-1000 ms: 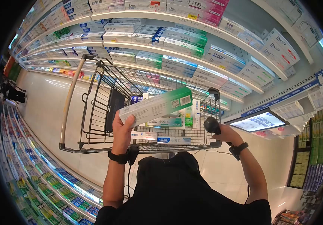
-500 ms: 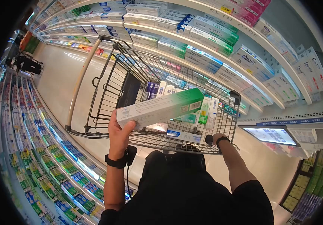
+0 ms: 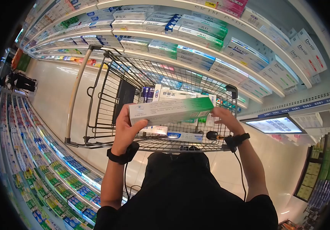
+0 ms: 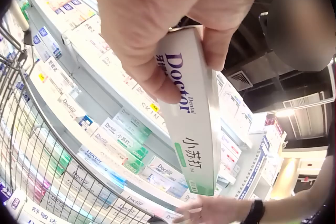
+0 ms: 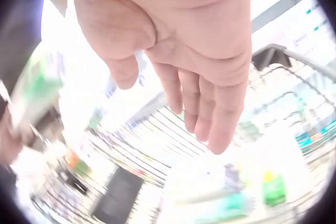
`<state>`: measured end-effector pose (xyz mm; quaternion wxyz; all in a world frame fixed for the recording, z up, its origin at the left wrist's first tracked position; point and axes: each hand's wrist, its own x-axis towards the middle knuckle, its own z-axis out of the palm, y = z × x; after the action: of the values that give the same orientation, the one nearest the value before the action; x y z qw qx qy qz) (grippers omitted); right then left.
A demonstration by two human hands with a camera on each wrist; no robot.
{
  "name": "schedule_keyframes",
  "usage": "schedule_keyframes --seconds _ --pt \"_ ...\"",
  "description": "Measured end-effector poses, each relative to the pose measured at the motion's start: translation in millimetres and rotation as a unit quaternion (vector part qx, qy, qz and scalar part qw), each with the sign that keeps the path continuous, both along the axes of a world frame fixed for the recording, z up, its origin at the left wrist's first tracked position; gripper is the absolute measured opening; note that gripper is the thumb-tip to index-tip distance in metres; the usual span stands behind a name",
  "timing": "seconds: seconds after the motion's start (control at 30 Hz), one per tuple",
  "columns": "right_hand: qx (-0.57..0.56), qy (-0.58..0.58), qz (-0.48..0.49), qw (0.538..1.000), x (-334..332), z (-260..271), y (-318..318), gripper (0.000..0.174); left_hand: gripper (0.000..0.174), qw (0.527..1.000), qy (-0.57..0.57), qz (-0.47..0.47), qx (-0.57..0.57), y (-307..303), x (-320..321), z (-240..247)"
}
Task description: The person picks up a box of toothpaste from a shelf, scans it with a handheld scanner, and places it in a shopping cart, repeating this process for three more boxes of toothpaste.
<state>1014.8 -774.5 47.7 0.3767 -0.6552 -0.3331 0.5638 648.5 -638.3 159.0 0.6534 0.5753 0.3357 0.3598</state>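
Note:
My left hand (image 3: 129, 124) grips the left end of a long white and green toothpaste box (image 3: 172, 110) and holds it level above a wire shopping cart (image 3: 96, 92). In the left wrist view the thumb and fingers of the left hand (image 4: 168, 35) pinch the box (image 4: 197, 129), which is printed "Doctor". My right hand (image 3: 221, 116) is up by the box's green right end with its fingers straight. The right wrist view shows the right hand (image 5: 194, 98) open and holding nothing. I cannot tell whether it touches the box.
Several toothpaste boxes (image 3: 172, 136) lie in the cart. Its black handle grip (image 3: 211, 135) sits below my right hand. Shelves of boxed toothpaste (image 3: 226, 57) run along the right, and more shelves (image 3: 38, 161) along the left. A lit screen (image 3: 275, 125) is at the right. A person (image 3: 19, 81) stands far down the aisle.
My right hand has come off the cart handle and risen to the right end of the box. The left hand has kept its grip and brought the box level.

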Motion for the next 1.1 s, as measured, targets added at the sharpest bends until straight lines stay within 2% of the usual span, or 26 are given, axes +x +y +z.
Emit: schedule_keyframes --seconds 0.03,0.07,0.17,0.2,0.3,0.33,0.43,0.47,0.5,0.53,0.63,0.67,0.77,0.87,0.9,0.97,1.03,1.07,1.1 --pt "0.048 0.094 -0.009 0.994 -4.3 35.9 6.4 0.049 0.045 1.000 0.002 -0.018 -0.001 -0.4 2.6 0.3" --pt "0.059 0.162 -0.001 0.985 -11.0 71.5 12.6 0.053 0.047 0.999 0.011 -0.032 0.003 -1.1 4.6 1.3" --pt "0.054 0.119 0.090 0.987 -16.8 102.0 11.2 0.058 0.049 0.997 0.014 -0.074 0.001 -3.3 5.3 3.3" --pt "0.068 0.085 0.158 0.981 -16.0 102.7 7.2 0.060 0.049 0.996 0.021 -0.091 0.004 -3.5 3.7 5.0" --pt "0.044 0.082 0.218 0.971 -12.3 87.9 -0.9 0.064 0.049 0.990 0.040 -0.133 0.028 -2.4 -4.3 6.1" --pt "0.030 0.061 0.216 0.974 -17.7 87.6 -2.1 0.066 0.049 0.987 0.045 -0.147 0.044 -1.2 -5.4 4.8" --pt "0.009 0.092 0.234 0.968 -30.4 61.9 -4.7 0.068 0.050 0.979 0.044 -0.187 0.065 3.4 -7.3 -3.7" --pt "-0.010 0.122 0.229 0.966 -34.3 58.3 -6.2 0.072 0.050 0.976 0.039 -0.201 0.079 6.3 -6.7 -5.6" --pt "-0.015 0.097 0.239 0.966 -37.0 58.8 -6.3 0.078 0.051 0.972 0.036 -0.214 0.094 10.0 -5.9 -7.1" --pt "-0.017 0.091 0.236 0.967 -37.4 58.0 -7.3 0.077 0.054 0.958 0.054 -0.231 0.159 15.1 -5.3 -8.8" --pt "-0.022 0.105 0.203 0.973 -37.7 53.6 -14.4 0.075 0.060 0.973 0.089 -0.206 0.062 19.0 -1.1 -16.3" --pt "-0.029 0.078 0.197 0.977 -36.0 48.0 -16.3 0.075 0.068 0.971 0.101 -0.210 -0.062 21.4 -0.4 -20.5" --pt "0.005 0.001 0.180 0.984 -33.5 19.0 -22.9 0.078 0.075 0.957 0.098 -0.228 -0.152 31.9 9.8 -48.7" --pt "0.014 -0.076 0.157 0.985 -38.8 14.3 -17.6 0.074 0.081 0.943 0.092 -0.245 -0.207 45.9 19.1 -82.2" --pt "0.032 -0.134 0.167 0.976 -41.0 6.0 -16.5 0.073 0.081 0.937 0.085 -0.249 -0.230 47.4 21.3 -94.1" --pt "0.062 -0.253 0.181 0.948 -40.5 -15.7 -11.1 0.074 0.078 0.925 0.009 -0.229 -0.302 54.4 24.2 -122.9" --pt "0.083 -0.266 0.145 0.949 -46.7 -29.1 -5.4 0.071 0.074 0.907 -0.035 -0.185 -0.377 61.2 30.3 -147.5" --pt "0.098 -0.286 0.136 0.943 -50.0 -40.8 -2.4 0.069 0.065 0.906 -0.033 -0.162 -0.391 66.2 32.2 -167.7" --pt "0.114 -0.301 0.132 0.938 -55.1 -50.4 0.6 0.068 0.063 0.912 0.020 -0.138 -0.387 70.0 36.8 -182.3"
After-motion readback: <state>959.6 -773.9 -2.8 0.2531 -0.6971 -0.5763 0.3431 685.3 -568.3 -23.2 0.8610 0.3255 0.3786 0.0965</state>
